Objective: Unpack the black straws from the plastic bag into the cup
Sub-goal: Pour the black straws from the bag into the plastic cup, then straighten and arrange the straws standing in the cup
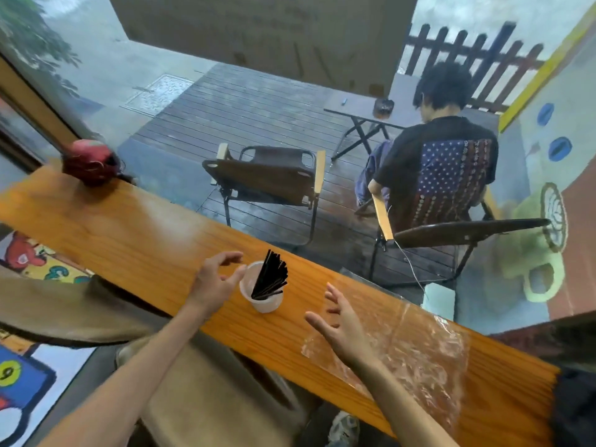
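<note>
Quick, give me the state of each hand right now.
Left hand: open, holding nothing, beside the cup.
Right hand: open, holding nothing.

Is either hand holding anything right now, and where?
Nothing is held. The left hand hovers open beside the cup of straws; the right hand is open above the bag.
</note>
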